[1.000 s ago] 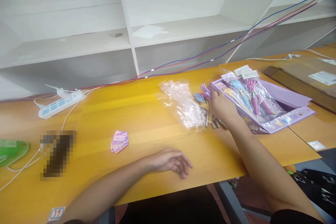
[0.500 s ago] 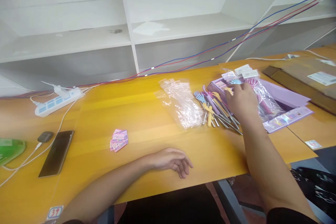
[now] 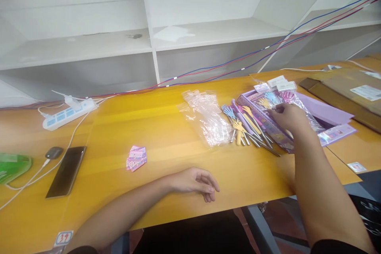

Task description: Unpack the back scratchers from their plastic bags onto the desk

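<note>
Right hand (image 3: pixel 293 117): over the open purple box (image 3: pixel 323 108), thumb and forefinger drawn close together at the bagged scratchers (image 3: pixel 271 97). Fingertips appear to meet the clear wrapping; whether they grip it, cannot tell. The bagged scratchers lie in the box, their hand-shaped heads just beyond the fingers, handles partly hidden under the hand.

Left hand (image 3: pixel 195 182): over the near part of the surface (image 3: pixel 119 127), palm turned inward, fingers loosely bent and half open. Nearest items, the plastic sleeves (image 3: pixel 212 123), lie well apart from it, farther back.

Counts:
- Bagged heads visible: three (one yellow, one blue, one pink); total in box uncertain.
- Loose scratchers (image 3: pixel 239 127): heaped between sleeves and box, metal rods crossing; at least four, blue, yellow and pink or purple among them. Exact number hidden by overlap.
- Sleeves: several, clear, overlapping; not countable.
- Small printed cards (image 3: pixel 137 158): several, fanned in one pile, pink and purple.
- Phone (image 3: pixel 66 172): one, at left, dark screen up.
- Small dark case (image 3: pixel 54 152): one, cable attached, just beside phone.
- Power strip (image 3: pixel 70 113): one, behind these.
- Cardboard box (image 3: pixel 342 85): one, far right.
</note>
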Demonstrator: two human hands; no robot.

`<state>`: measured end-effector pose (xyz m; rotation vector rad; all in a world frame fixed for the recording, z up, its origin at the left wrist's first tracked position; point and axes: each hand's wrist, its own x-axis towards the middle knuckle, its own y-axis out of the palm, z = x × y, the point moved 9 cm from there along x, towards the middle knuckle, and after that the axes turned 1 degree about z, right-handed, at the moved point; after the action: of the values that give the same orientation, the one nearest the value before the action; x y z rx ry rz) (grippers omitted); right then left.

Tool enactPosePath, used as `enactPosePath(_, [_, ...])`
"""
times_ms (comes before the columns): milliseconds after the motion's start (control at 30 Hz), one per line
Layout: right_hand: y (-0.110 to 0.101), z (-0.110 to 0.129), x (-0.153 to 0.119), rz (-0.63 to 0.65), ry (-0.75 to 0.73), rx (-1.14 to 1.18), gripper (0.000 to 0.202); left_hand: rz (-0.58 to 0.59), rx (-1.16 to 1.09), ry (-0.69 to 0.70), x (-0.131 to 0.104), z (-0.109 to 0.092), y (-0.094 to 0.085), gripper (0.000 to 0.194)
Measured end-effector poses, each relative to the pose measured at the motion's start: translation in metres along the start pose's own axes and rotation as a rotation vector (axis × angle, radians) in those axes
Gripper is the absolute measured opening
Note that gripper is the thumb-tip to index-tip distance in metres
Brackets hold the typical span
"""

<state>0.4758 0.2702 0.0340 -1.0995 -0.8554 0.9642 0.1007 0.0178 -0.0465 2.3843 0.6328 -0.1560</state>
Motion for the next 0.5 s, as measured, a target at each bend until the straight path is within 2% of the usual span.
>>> enactPosePath(167, [-0.021,0.007,-0.008,-0.147,-0.008,0.082,0.028,0.058,-0.08,0.043,0.004,0.005,0.0,0.057])
enactPosePath(300, [-0.067,0.016,-0.025,-0.42,0.038,0.271,0.027,0.062,-0.059,0.042,0.003,0.006,0.001,0.058])
enactPosePath(367, [-0.096,0.03,-0.043,-0.581,-0.008,0.392,0.023,0.066,-0.06,0.029,0.002,0.007,0.002,0.057])
enactPosePath(433, [-0.117,0.05,-0.069,-0.682,-0.094,0.552,0.021,0.08,-0.064,0.017,0.002,0.006,0.004,0.055])
enactPosePath(500, [-0.119,0.076,-0.099,-0.642,-0.187,0.794,0.021,0.057,-0.05,0.032,0.002,0.001,0.0,0.05])
